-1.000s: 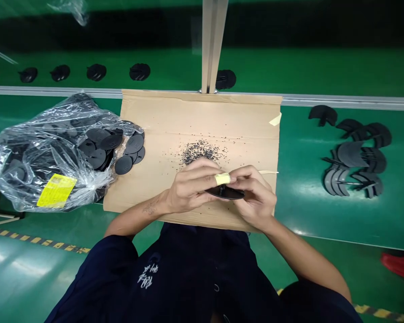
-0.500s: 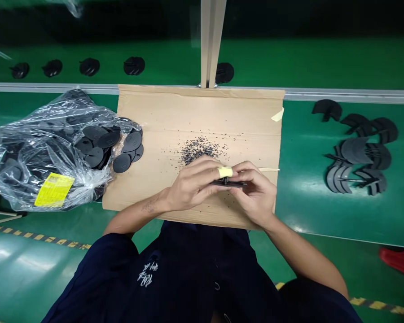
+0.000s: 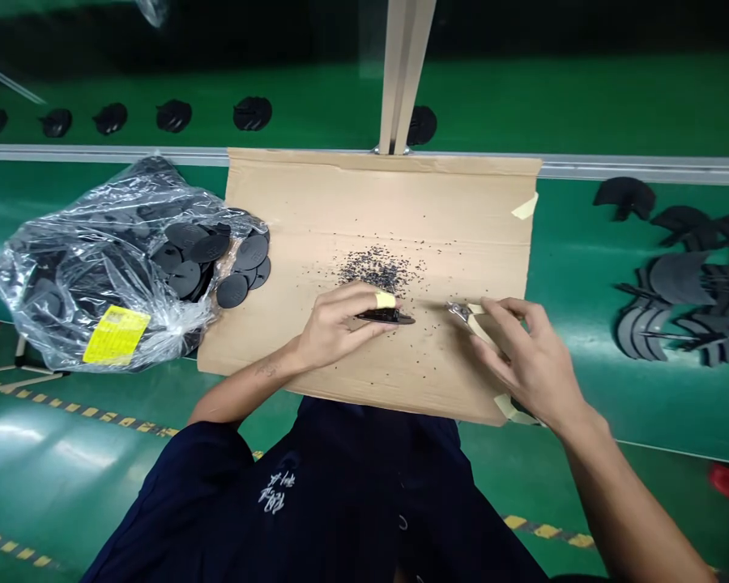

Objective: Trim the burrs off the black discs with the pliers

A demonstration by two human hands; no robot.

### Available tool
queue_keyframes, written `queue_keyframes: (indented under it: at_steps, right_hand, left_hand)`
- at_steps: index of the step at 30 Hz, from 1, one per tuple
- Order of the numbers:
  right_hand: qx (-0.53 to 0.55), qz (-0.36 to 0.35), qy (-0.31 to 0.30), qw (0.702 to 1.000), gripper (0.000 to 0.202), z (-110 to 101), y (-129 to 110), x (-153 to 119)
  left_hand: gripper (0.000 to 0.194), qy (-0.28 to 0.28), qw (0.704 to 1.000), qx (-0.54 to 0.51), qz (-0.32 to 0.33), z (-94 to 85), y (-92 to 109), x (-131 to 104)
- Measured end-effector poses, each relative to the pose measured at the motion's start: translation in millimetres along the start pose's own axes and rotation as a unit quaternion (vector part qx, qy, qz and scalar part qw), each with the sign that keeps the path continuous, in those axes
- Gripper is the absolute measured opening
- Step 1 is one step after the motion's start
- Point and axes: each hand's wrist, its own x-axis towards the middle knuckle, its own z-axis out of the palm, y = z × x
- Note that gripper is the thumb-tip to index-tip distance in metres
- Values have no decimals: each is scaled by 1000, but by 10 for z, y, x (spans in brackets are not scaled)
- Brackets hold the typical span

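My left hand (image 3: 338, 328), with yellow tape round a finger, pinches a thin black plastic part (image 3: 394, 317) above the cardboard sheet (image 3: 449, 190). To its right, my right hand (image 3: 526, 350) is closed on the pale handles of small pliers (image 3: 475, 321); their metal jaws point left, apart from the black part. Many tiny black bits (image 3: 373, 269) lie scattered on the cardboard, just beyond my left hand.
A clear plastic bag (image 3: 97, 267) with a yellow label spills black discs (image 3: 232, 290) onto the cardboard's left side. Curved black parts (image 3: 680, 279) lie at the right. Behind a metal rail (image 3: 316, 152), several black pieces (image 3: 252, 113) stand in a row; a post (image 3: 406, 73) rises there.
My right hand has let go of the black part, moved right and taken hold of the pliers. My left hand keeps the part. The whole view has shifted a little.
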Motion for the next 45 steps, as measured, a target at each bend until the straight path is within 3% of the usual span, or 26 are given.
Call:
queue_keyframes:
  at_steps: [3, 6, 14, 20, 22, 24, 28, 31, 33, 36, 38, 40, 42, 45]
  right_hand:
    - [98, -13, 19, 995, 37, -122, -210, 114]
    - [124, -45, 14, 991, 34, -205, -381, 206]
    - [25, -116, -6, 993, 43, -215, -463, 283]
    - [-54, -147, -4, 988, 30, -266, -467, 312]
    - [-20, -130, -12, 991, 28, -249, -458, 321]
    - [82, -92, -28, 992, 28, -199, -456, 325]
    - [301, 43, -34, 952, 36, -39, -536, 323]
    - [345, 81, 10, 935, 38, 56, -632, 346]
    - [296, 35, 54, 953, 25, 68, -670, 384]
    - [89, -114, 119, 982, 14, 5, -699, 454]
    - [-61, -211, 131, 967, 12, -51, -734, 486]
    - [-144, -271, 122, 944, 10, -92, -783, 492]
    - [-136, -289, 105, 942, 11, -116, -811, 471]
    - [-20, -236, 86, 968, 18, -157, -731, 415]
  left_hand:
    - [23, -6, 999, -13, 32, 34, 48, 39]
    - [26, -13, 998, -22, 51, 54, 76, 54]
    - [33, -21, 997, -23, 73, 52, 96, 52]
    - [27, -14, 995, -14, 100, 73, 92, 45]
    - [27, -11, 995, -21, 98, 82, 91, 36]
    - [28, -4, 996, -25, 85, 84, 92, 32]
    - [26, 19, 998, 12, 62, 80, 90, 47]
    - [28, 19, 998, 9, 56, 88, 66, 61]
    - [26, 17, 998, 1, 55, 89, 40, 65]
    - [18, -7, 996, 52, 69, 68, 10, 65]
    - [14, -61, 988, 117, 76, 47, 3, 61]
    - [17, -123, 974, 174, 75, 36, 1, 50]
    - [18, -145, 966, 198, 82, 37, -9, 32]
    - [16, -102, 978, 156, 92, 40, -38, -4]
